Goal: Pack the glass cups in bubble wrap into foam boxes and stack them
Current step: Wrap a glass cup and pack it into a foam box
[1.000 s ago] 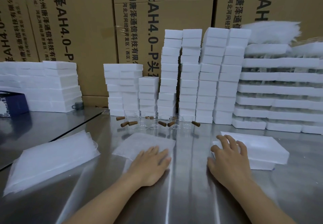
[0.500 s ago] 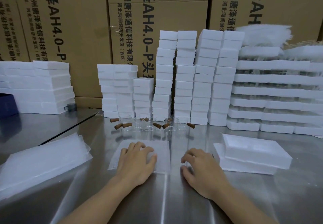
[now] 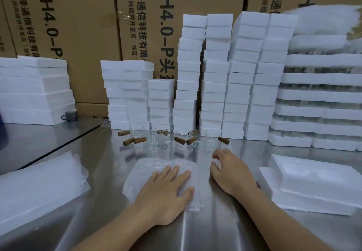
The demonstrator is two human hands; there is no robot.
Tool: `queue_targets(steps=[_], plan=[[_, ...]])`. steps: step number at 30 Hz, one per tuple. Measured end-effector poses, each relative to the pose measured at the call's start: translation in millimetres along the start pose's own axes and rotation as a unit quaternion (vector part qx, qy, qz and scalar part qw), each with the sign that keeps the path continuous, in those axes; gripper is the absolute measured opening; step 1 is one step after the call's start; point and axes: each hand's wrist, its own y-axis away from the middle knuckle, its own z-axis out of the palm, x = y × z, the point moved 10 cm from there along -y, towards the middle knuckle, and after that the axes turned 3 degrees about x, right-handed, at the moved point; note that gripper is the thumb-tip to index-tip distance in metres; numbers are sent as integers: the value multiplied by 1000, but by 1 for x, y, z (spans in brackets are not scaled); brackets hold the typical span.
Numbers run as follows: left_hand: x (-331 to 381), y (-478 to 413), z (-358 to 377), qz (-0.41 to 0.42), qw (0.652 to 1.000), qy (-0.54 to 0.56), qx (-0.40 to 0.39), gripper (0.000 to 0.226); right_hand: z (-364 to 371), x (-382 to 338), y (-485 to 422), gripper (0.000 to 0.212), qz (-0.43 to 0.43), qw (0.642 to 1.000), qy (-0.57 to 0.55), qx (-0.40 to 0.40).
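Brown cardboard cartons (image 3: 88, 25) printed with dark lettering fill the whole background from 10 to 2 o'clock. In front of them spreads the stainless steel table (image 3: 215, 231), shiny and streaked with reflections.

At 12 o'clock, tall columns of small white foam boxes (image 3: 215, 74) stand side by side against the cartons. At 2 o'clock are wider stacked white foam trays (image 3: 317, 101), and at 10 o'clock a lower block of white foam slabs (image 3: 35, 90). A thick pile of translucent bubble wrap sheets (image 3: 39, 184) lies at 8 o'clock. At 4 o'clock two flat white foam box halves (image 3: 305, 184) rest one on the other, the upper one askew.

A single crinkled bubble wrap sheet (image 3: 152, 168) lies at 6 o'clock, near the person. The clear glass cups with brown wooden handles (image 3: 168, 139) stand in a cluster at 12 o'clock from that sheet, at the foot of the foam columns, unwrapped and apart from both hands.

The left hand (image 3: 166, 190) lies flat on the sheet, fingers straight and slightly spread, pressing it down. The right hand (image 3: 229, 172) is at 3 o'clock from the sheet, just beside its edge, with the fingers loosely bent and nothing in its grasp.

A small grey mug (image 3: 70, 115) sits at 10 o'clock by the foam slabs.
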Motion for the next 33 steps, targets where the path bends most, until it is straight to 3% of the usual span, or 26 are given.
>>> queue_targets(steps=[6, 20, 28, 33], plan=[[0, 4, 3, -6, 1000, 12, -13, 66, 4, 29, -45, 40, 71, 993, 27, 86], [4, 10, 0, -6, 999, 21, -28, 64, 14, 57, -74, 35, 131, 988, 50, 71], [1, 11, 0, -2, 999, 31, -22, 67, -4, 47, -46, 28, 142, 984, 54, 97], [-1, 13, -11, -7, 999, 39, 22, 65, -16, 34, -7, 22, 132, 988, 51, 68]])
